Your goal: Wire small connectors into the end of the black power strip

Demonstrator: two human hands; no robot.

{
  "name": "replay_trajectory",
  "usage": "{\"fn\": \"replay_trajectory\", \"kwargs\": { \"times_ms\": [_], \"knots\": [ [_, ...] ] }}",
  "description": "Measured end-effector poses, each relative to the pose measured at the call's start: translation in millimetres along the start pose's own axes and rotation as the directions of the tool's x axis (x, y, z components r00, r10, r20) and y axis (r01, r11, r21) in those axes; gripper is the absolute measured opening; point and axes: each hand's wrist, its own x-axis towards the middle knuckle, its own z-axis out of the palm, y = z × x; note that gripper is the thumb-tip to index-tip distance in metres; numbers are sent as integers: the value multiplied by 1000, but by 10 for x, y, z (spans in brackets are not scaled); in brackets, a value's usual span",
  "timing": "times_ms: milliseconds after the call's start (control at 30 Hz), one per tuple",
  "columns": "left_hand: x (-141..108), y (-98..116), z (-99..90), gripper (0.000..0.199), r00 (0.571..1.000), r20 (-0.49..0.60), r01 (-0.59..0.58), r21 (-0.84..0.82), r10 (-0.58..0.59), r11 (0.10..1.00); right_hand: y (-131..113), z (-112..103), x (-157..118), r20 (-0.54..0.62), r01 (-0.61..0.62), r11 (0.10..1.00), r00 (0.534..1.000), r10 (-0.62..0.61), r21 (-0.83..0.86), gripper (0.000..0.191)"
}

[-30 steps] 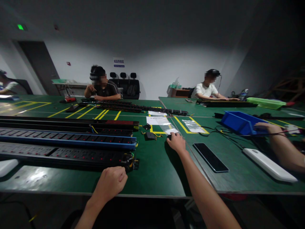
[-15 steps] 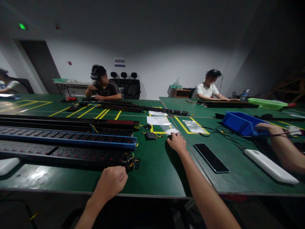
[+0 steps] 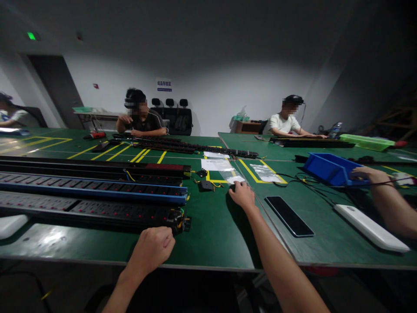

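My left hand (image 3: 153, 247) rests closed in a fist at the table's front edge, beside the wired end of the nearest black power strip (image 3: 124, 209). No object shows in that fist. Farther forward, my right hand (image 3: 241, 194) lies on the green table (image 3: 211, 237) with its fingers curled down. A small dark thing shows at its fingertips, too hidden to name. Just beyond them is a clear plastic bag (image 3: 232, 173). To the left of this hand lies a black end piece (image 3: 206, 186) with short yellow wires. A blue-edged strip (image 3: 97, 186) runs behind the nearest one.
Right of my arm lie a phone (image 3: 289, 216) and a white power bank (image 3: 369, 227) with a cable. Another person's hand (image 3: 363, 174) is at a blue bin (image 3: 332, 167). More strips (image 3: 182, 145) lie mid-table. Two people work across the table, another at far left.
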Motion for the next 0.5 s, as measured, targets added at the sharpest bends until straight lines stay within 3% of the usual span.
{"fn": "replay_trajectory", "kwargs": {
  "times_ms": [500],
  "knots": [
    [15,17,-18,28,1000,22,16,-13,-15,1000,8,8,4,-4,6,1000,1000,-6,-6,49]
  ]
}}
